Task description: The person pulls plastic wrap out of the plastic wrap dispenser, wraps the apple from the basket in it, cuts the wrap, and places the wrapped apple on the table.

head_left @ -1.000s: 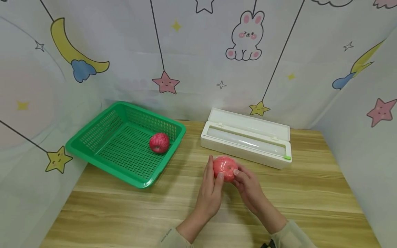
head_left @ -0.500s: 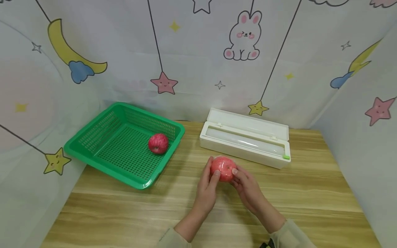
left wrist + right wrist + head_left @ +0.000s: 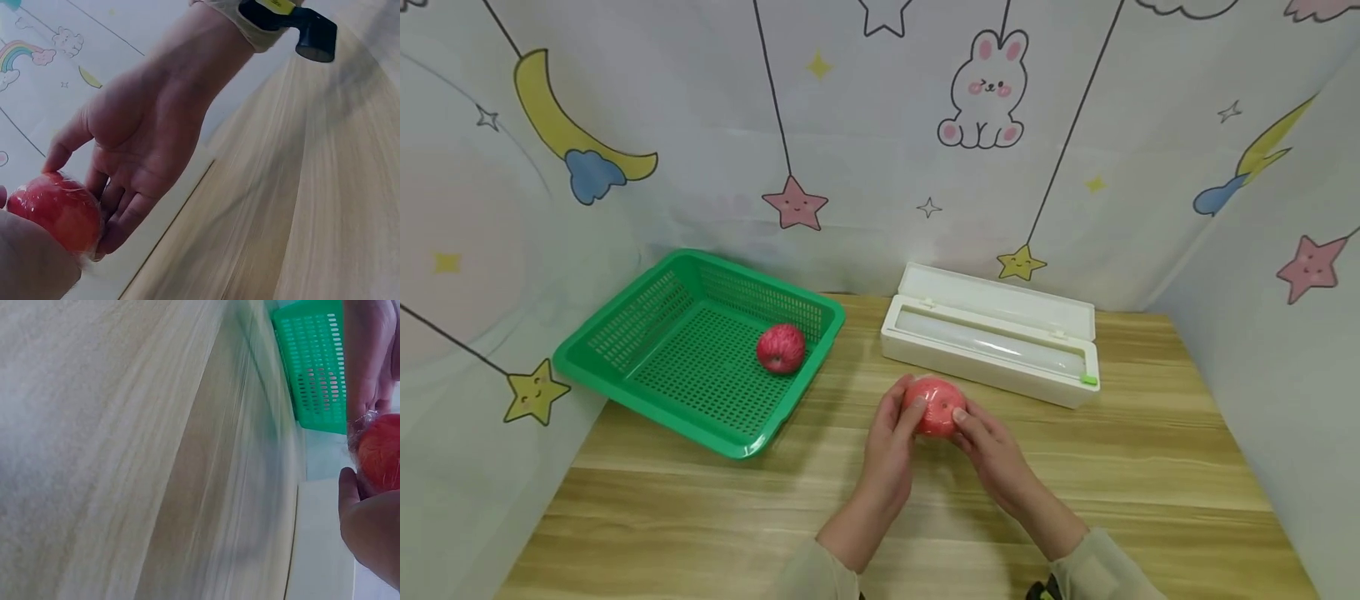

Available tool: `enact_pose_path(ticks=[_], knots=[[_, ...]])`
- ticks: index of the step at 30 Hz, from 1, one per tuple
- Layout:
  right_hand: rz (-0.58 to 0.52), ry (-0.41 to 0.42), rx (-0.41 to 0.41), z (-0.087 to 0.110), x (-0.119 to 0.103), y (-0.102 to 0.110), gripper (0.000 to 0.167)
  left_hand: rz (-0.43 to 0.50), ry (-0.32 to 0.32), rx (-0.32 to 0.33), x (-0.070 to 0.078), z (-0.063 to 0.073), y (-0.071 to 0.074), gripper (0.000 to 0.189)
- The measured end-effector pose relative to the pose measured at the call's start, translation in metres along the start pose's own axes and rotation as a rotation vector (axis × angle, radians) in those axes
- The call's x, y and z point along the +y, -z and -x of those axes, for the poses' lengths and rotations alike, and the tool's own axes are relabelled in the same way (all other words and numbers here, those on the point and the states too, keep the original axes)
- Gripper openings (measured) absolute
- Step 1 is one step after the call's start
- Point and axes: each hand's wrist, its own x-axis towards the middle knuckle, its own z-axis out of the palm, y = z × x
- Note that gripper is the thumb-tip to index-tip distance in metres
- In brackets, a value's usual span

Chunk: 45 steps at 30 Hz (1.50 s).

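Between both hands is a red apple (image 3: pixel 937 408) with clear plastic film around it; the film shows as crinkles along its edge in the wrist views. My left hand (image 3: pixel 889 450) holds the apple's left side, thumb on the front and fingers behind. On the other side my right hand (image 3: pixel 997 454) grips it, thumb pressed near the small dimple. In the left wrist view the wrapped apple (image 3: pixel 59 212) sits against the left fingertips. A second, darker red apple (image 3: pixel 781 348) lies in the green basket (image 3: pixel 741 448), with no hand near it.
Behind the hands stands a white cling film box (image 3: pixel 985 367), its lid (image 3: pixel 1000 298) raised, with a roll (image 3: pixel 992 340) inside and a green slider (image 3: pixel 1088 380) at the right end. A printed curtain (image 3: pixel 865 117) hangs behind the wooden table (image 3: pixel 760 533).
Both hands have shifted slightly left with the wrapped apple. The left hand's thumb has moved further up the apple's front. Basket and box keep their places, while the head view drifts a little.
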Motion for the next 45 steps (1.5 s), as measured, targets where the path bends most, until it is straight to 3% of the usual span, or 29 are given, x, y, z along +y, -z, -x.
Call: enact_pose_path(ticks=[6, 12, 17, 22, 27, 33, 36, 39, 45], knots=[[0.074, -0.003, 0.036, -0.002, 0.004, -0.001, 0.057, 0.028, 0.001, 0.023, -0.002, -0.003, 0.004, 0.061], [0.180, -0.005, 0.081, -0.002, 0.005, 0.002, 0.055, -0.177, 0.017, -0.009, 0.005, -0.001, 0.013, 0.068], [0.251, 0.022, 0.077, -0.002, 0.002, 0.005, 0.053, -0.320, 0.108, -0.063, 0.017, -0.003, 0.021, 0.073], [0.253, 0.032, 0.026, -0.004, 0.002, 0.006, 0.054, -0.256, 0.172, -0.089, 0.020, -0.010, 0.023, 0.069], [0.259, 0.016, -0.005, -0.004, 0.004, 0.007, 0.058, -0.177, 0.181, -0.052, 0.017, -0.011, 0.022, 0.064], [0.250, -0.015, -0.022, -0.003, 0.005, 0.007, 0.061, -0.174, 0.186, 0.004, 0.017, -0.010, 0.022, 0.059], [0.319, -0.011, -0.029, -0.003, 0.004, 0.008, 0.063, -0.183, 0.184, 0.018, 0.017, -0.010, 0.023, 0.057], [0.421, 0.063, -0.049, -0.002, 0.000, 0.012, 0.064, -0.195, 0.175, 0.013, 0.018, -0.010, 0.026, 0.058], [0.567, 0.331, -0.129, -0.001, -0.009, 0.018, 0.076, -0.174, 0.161, -0.002, 0.018, -0.009, 0.033, 0.056]])
